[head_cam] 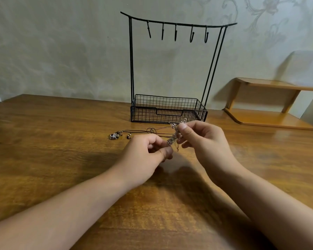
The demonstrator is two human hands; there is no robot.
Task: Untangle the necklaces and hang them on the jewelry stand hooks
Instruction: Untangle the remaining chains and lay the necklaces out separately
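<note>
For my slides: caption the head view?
Both hands pinch a tangled silver chain before the empty jewelry stand.

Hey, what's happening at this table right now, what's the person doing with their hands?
A person is untangling necklaces at a wooden table. Both hands hold a bunched silver chain above the tabletop: the left hand pinches its lower end, the right hand its upper end. A dark cord necklace with a small camera-shaped charm lies on the table, running toward the hands. The black wire jewelry stand behind has five hooks, all bare.
</note>
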